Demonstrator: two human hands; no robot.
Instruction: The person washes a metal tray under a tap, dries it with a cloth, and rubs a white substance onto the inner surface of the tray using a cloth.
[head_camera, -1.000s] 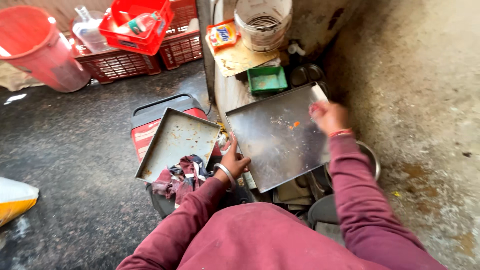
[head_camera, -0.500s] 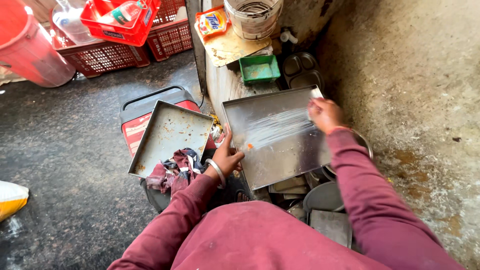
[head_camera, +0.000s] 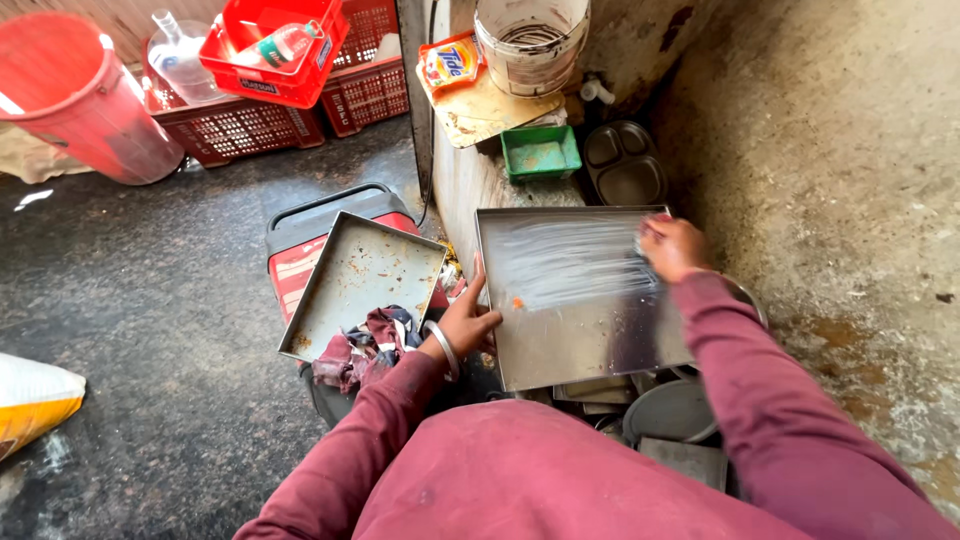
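Since the earlier frames, our right hand (head_camera: 672, 247) has travelled along the far edge of the steel tray (head_camera: 575, 300), leaving a soapy smear behind it. We keep this hand closed over something we cannot identify, pressed flat to scrub. Our left hand (head_camera: 468, 325) grips the tray's near-left edge, fingers curled, bracing it tilted. Just left of that hand rests a second tray (head_camera: 360, 280) with a crumpled cloth (head_camera: 360, 350).
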